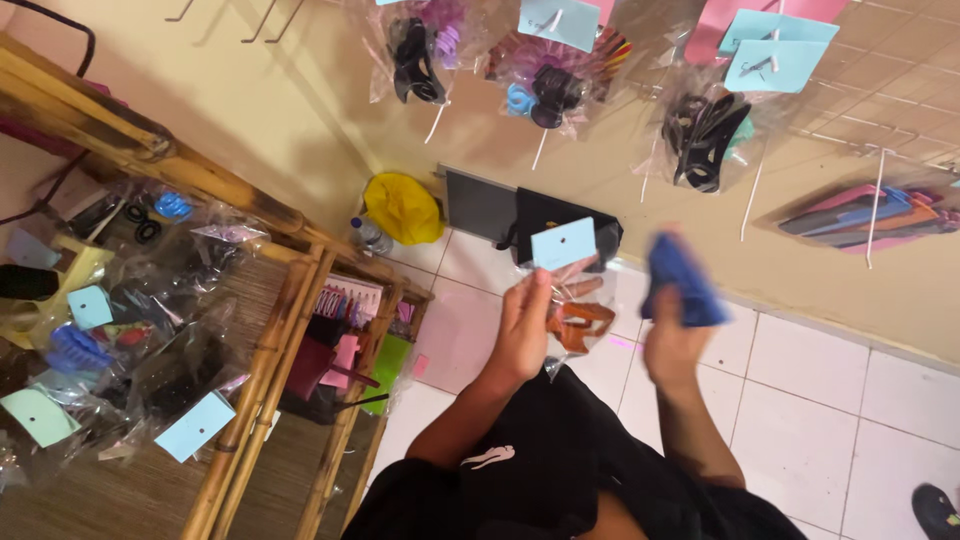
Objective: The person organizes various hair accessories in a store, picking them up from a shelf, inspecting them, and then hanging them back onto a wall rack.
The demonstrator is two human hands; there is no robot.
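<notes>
Up close, the left hand [525,335] is pinching a crinkly clear packet [572,300] with a pale blue card header and an orange-brown hair claw inside, held before the wall. The right hand [672,340] is closing around a blurred blue cloth [682,282]. More glossy packets [555,75] are hanging on wire hooks against the beige wall. White floor tiles [800,410] are showing below, and a bamboo shelf [260,370] is standing at left.

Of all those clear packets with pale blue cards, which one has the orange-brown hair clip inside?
The packet in the person's left hand, held out in front of the wall. The packets hanging on the wall hooks hold black or mixed-colour clips instead.
</notes>
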